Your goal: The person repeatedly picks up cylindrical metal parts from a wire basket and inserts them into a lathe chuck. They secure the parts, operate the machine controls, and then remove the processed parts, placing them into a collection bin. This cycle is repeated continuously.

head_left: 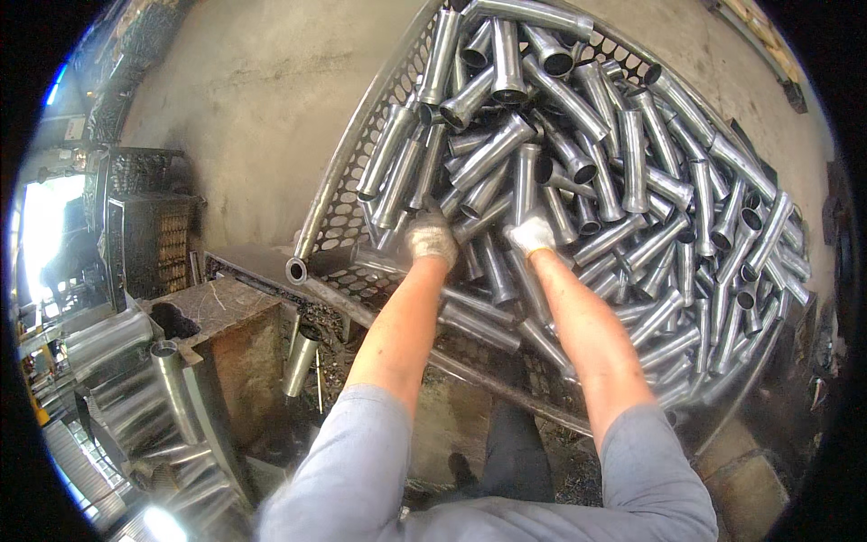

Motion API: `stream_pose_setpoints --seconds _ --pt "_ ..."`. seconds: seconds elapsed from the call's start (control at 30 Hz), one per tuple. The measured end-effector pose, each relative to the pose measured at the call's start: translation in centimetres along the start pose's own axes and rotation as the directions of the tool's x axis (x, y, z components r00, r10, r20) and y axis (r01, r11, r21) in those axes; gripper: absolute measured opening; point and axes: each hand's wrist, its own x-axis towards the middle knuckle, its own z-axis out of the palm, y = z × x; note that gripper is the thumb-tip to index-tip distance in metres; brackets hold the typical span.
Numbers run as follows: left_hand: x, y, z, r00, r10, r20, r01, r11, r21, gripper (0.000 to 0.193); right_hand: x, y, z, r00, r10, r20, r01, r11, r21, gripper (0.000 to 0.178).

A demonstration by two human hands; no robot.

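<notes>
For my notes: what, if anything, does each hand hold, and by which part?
White-gloved right hand: apparently a shiny grey metal tube, by its near end. Beige-gloved left hand: cannot tell.

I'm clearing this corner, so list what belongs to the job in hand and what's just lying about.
With the job:
metal tubes, heaped
perforated bin holding them
gloved left hand and gloved right hand, among the tubes

Apparently just lying about:
slanting loose tube
brown stand
</notes>
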Motion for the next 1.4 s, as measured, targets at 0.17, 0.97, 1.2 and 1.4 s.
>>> stream_pose_setpoints --seconds 0.17,0.97,1.2,1.4 --pt "-2.1 -0.4 -2.1 0.995 0.085 -0.056 -0.086 0.996 -0.022 0.099 -2.4 0.1 -4.4 0.967 -0.114 0.226 0.019 0.923 0.385 0.066" --pt "-97.9 -36.1 30.2 0.916 -0.278 0.287 0.111 -0.513 -0.851 0.047 -81.2 -2.3 7.1 0.274 -0.809 0.520 0.830 0.472 0.298 0.080" --pt "-113.1 -44.4 34.2 0.655 -0.754 0.058 -0.394 -0.406 -0.825 0.052 -102.7 -7.3 23.1 -0.347 -0.834 0.429 0.875 -0.124 0.467 0.060" --pt "-112.5 -58.7 32.5 0.160 -0.986 -0.039 -0.369 -0.023 -0.929 0.042 -112.3 -10.2 33.3 -0.644 -0.631 0.432 0.760 -0.462 0.456 0.065"
